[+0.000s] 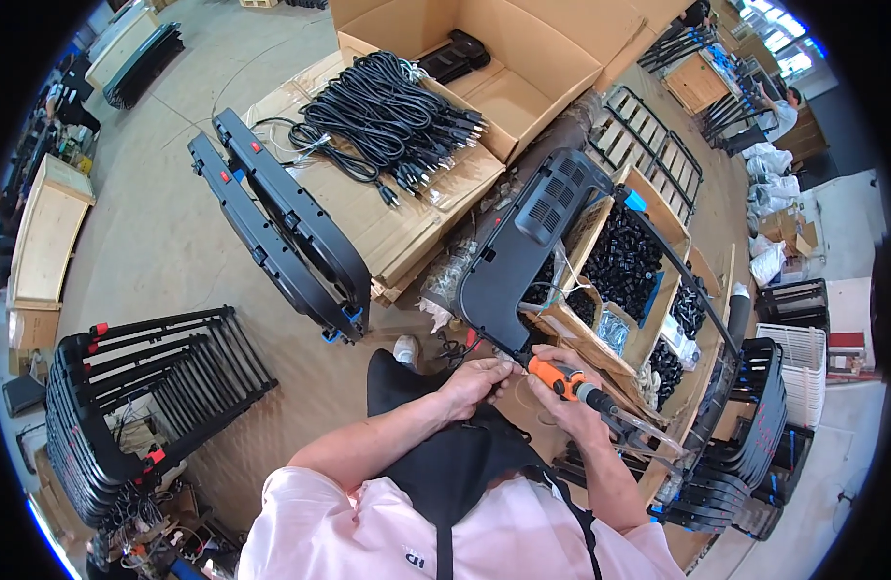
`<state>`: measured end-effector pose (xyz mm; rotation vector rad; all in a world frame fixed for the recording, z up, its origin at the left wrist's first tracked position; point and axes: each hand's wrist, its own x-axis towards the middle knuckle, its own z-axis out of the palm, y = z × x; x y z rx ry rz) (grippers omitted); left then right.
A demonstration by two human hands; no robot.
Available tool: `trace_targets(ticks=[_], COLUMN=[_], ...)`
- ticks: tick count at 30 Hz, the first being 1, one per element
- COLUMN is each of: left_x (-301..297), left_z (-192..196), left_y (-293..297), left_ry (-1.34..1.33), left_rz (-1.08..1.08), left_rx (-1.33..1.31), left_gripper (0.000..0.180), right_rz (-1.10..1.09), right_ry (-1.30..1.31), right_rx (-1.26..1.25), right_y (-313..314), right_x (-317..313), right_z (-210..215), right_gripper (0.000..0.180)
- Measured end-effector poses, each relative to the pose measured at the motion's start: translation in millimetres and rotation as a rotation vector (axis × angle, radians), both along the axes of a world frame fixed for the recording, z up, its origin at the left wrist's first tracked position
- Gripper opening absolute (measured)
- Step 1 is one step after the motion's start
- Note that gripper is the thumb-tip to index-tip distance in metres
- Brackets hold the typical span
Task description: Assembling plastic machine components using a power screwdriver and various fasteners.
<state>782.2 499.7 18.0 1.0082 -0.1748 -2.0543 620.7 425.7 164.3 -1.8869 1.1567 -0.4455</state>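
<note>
While the right grip (573,411) is clamped round an orange driver (554,375), the left grip (474,389) sits just left of the driver's front end, its fingertips bunched; whether they pinch anything, I cannot tell. Just ahead of both grips is the lower end of a black housing (508,261). Ahead and right of the right grip is a bin (600,365) of small black parts (621,256). Well ahead of the left grip lie black cables (383,121).
</note>
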Motion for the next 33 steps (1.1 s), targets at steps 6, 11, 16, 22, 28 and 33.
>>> trace_targets(ticks=[6,11,16,22,28,33], left_x=[-5,-2,-2,3,13,18], left_z=[10,13,10,8,14,13], left_y=[4,1,-2,-11,-11,-10], left_ry=[0.069,0.031,0.141,0.277,0.327,0.366], left_rz=[0.126,0.169,0.293,0.394,0.370,0.368], left_rx=[0.073,0.110,0.171,0.196,0.206,0.209], left_gripper=[0.026,0.026,0.027,0.023,0.023,0.024], right_rz=[0.002,-0.027,-0.098,-0.092,-0.078,-0.088], right_ry=[-0.019,-0.059,-0.329,-0.404,-0.393,-0.376], right_rx=[0.048,0.063,0.153,0.168,0.150,0.184], right_y=[-1,-4,8,10,7,6], right_x=[-4,1,-6,-3,2,14], right_z=[-7,-3,5,0,4,5], right_gripper=[0.034,0.039,0.047,0.051,0.049,0.049])
